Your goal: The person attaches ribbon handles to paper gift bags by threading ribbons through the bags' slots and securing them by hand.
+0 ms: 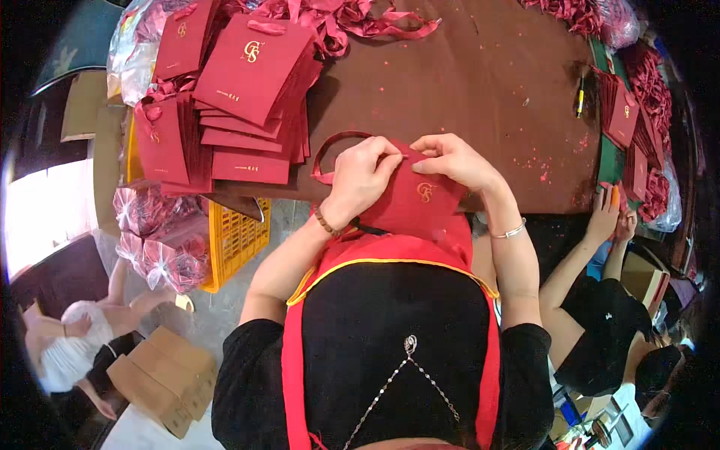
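A flat dark-red paper bag [424, 196] with a gold emblem lies at the table's front edge, close to my body. My left hand [358, 177] is closed in a pinch at the bag's upper edge. Beside it, my right hand [459, 163] grips the same edge, with the thumb on the bag's face and the fingers curled over the top. A red ribbon [321, 156] loops out to the left from behind my left hand. The fingertips hide where the ribbon meets the bag.
Stacked red paper bags [251, 71] stand on the brown table [450, 75] at left, with loose ribbons [352, 22] behind. A yellow pen [580, 97] lies at right, near more bags [624, 116]. A yellow crate [240, 236] sits lower left. Another person's hands [609, 214] work at right.
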The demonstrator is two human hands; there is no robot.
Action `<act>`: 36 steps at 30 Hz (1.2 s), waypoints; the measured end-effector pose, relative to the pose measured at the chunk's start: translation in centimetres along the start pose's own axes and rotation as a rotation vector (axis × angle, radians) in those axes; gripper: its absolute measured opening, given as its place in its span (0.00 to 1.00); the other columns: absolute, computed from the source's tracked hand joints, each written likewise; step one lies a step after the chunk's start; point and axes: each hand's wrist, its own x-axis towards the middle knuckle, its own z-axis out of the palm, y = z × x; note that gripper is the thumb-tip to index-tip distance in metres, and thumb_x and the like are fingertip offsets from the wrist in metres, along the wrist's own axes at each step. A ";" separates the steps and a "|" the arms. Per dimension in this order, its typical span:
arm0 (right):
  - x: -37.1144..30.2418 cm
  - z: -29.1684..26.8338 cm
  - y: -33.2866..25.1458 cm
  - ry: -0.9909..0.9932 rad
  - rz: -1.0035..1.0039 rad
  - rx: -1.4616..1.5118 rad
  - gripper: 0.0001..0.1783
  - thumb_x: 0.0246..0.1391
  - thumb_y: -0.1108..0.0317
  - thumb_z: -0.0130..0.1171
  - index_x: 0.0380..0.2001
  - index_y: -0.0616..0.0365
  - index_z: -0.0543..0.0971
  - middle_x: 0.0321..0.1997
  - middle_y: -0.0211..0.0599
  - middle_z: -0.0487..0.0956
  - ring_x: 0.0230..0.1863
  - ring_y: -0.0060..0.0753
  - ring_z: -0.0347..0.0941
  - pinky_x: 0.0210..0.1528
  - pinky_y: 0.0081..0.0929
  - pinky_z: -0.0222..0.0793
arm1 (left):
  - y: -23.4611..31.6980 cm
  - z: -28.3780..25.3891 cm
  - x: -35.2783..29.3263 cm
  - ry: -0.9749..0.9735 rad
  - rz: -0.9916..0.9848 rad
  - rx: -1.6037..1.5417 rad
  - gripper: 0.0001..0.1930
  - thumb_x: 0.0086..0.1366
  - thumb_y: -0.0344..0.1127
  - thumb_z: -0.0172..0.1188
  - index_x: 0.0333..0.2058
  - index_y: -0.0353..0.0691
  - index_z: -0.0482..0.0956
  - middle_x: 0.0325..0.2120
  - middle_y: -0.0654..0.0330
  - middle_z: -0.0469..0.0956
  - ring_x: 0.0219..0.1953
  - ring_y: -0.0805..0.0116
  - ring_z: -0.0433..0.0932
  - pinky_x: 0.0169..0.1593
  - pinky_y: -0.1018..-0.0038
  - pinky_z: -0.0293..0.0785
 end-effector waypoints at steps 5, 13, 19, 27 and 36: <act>1.6 -0.9 2.1 -0.084 -0.001 0.183 0.15 0.45 0.79 0.51 0.40 0.66 0.73 0.36 0.32 0.77 0.37 0.19 0.71 0.42 0.17 0.67 | -0.9 0.1 -0.4 -0.010 0.005 0.063 0.05 0.54 0.33 0.57 0.25 0.38 0.74 0.22 0.53 0.75 0.27 0.55 0.76 0.30 0.64 0.69; 2.0 -0.8 2.2 -0.132 0.017 0.191 0.16 0.49 0.78 0.50 0.44 0.66 0.72 0.38 0.33 0.77 0.38 0.20 0.72 0.42 0.17 0.68 | -1.4 0.4 -0.1 -0.058 -0.055 0.062 0.07 0.53 0.34 0.58 0.23 0.37 0.73 0.22 0.53 0.75 0.26 0.54 0.76 0.29 0.63 0.69; 1.7 -0.2 2.4 -0.039 -0.010 0.151 0.15 0.48 0.77 0.51 0.42 0.65 0.73 0.37 0.33 0.77 0.37 0.19 0.72 0.42 0.17 0.67 | -0.9 0.7 0.1 -0.036 -0.055 0.145 0.07 0.54 0.35 0.57 0.23 0.38 0.72 0.20 0.54 0.75 0.25 0.54 0.75 0.28 0.63 0.68; 1.8 -0.1 2.6 -0.020 -0.018 0.152 0.15 0.46 0.75 0.52 0.40 0.66 0.74 0.35 0.31 0.77 0.36 0.18 0.71 0.42 0.16 0.66 | -1.7 0.9 -0.3 0.046 0.028 0.173 0.07 0.55 0.33 0.58 0.24 0.36 0.72 0.19 0.53 0.74 0.23 0.59 0.75 0.27 0.69 0.68; 1.8 0.3 2.4 -0.034 -0.010 0.138 0.15 0.47 0.74 0.53 0.40 0.66 0.74 0.32 0.27 0.76 0.34 0.16 0.70 0.39 0.14 0.65 | -2.2 1.0 -0.5 0.020 -0.029 0.108 0.08 0.54 0.34 0.58 0.23 0.37 0.72 0.21 0.53 0.75 0.25 0.55 0.75 0.28 0.63 0.68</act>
